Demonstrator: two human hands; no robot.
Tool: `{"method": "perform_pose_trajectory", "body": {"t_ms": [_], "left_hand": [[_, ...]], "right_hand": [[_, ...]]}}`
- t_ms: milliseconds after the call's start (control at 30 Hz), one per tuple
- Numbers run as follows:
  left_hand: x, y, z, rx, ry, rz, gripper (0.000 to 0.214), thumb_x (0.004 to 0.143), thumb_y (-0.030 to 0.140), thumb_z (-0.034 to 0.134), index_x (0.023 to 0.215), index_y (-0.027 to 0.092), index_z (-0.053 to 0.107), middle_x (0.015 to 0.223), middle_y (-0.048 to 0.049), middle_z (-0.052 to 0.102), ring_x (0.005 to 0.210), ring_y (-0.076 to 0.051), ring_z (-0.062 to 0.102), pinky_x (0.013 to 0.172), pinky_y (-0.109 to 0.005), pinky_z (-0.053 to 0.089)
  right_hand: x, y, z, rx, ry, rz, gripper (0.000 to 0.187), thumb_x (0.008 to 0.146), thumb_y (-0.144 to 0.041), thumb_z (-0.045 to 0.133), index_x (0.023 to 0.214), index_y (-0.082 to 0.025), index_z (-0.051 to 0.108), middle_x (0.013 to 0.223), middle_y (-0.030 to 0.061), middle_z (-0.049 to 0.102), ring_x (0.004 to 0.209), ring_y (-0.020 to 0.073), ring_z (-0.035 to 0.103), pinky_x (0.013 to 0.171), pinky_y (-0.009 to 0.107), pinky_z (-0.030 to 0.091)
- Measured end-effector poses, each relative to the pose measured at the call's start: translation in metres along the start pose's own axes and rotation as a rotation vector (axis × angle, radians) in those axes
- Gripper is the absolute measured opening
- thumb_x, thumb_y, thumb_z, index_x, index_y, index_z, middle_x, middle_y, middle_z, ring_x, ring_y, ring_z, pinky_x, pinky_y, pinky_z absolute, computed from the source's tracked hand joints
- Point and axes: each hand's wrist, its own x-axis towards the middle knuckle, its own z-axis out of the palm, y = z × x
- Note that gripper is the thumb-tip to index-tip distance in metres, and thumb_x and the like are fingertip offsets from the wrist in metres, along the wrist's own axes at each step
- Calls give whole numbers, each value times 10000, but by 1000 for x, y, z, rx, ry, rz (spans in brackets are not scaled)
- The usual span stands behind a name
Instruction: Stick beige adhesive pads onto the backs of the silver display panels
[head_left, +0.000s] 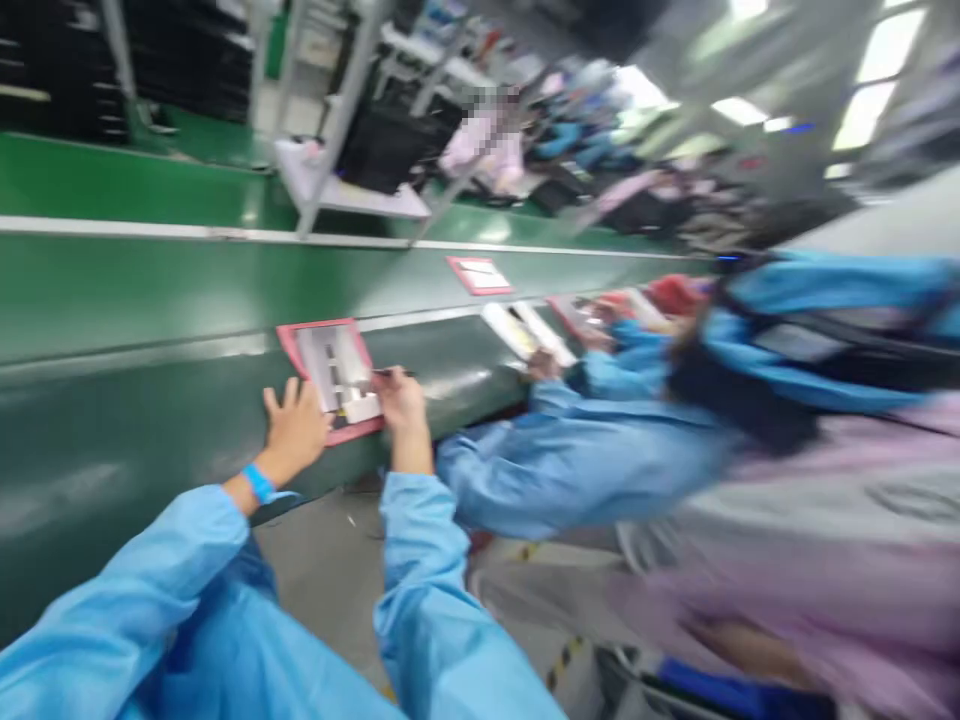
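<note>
A flat grey panel with dark and white parts (319, 352) lies in a pink-red frame (360, 432) at the edge of the green bench. My left hand (294, 430), with a blue band at the wrist, rests at the frame's left side, its fingers spread. On the right side, my right hand (405, 405) is closed around a thin dark tool (396, 373), whose exact kind is too blurred to tell. A small white block (361, 408) sits on the panel's lower part, close to the right fingers.
A second pink-framed panel (480, 275) lies farther along the green bench (150, 290). To my right, co-workers in blue sleeves (585, 470) handle white pieces (517, 330) and another framed panel. Metal posts and a white shelf (352, 195) stand behind the bench.
</note>
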Motion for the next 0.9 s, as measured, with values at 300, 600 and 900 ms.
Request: {"method": "perform_pose_trajectory", "body": {"t_ms": [300,600,900], "left_hand": [[-57,-91,-54,141,93,-69,456,1023,273,343,1411,140,540,1551,-207,581,1479,-358,494,1241,-697,300],[-184,-142,-114,305,162,-365,365,1013,179,307,1122,123,650,1186,-180,719,1120,-263,667,1028,-416,524],[-220,-168,-80,263,179,-376,492,1064,177,377,1527,115,533,1639,-116,532,1548,-259,447,1274,-411,363]], "right_hand": [[-65,37,67,292,-131,375,148,1098,-212,564,1030,-82,587,892,50,635,782,118,647,791,243,577],[-201,61,152,282,-285,567,138,954,-79,623,888,-123,510,777,22,615,647,117,632,661,209,569],[-191,85,158,12,-286,191,147,870,5,641,812,-119,588,726,40,573,616,171,645,610,242,601]]}}
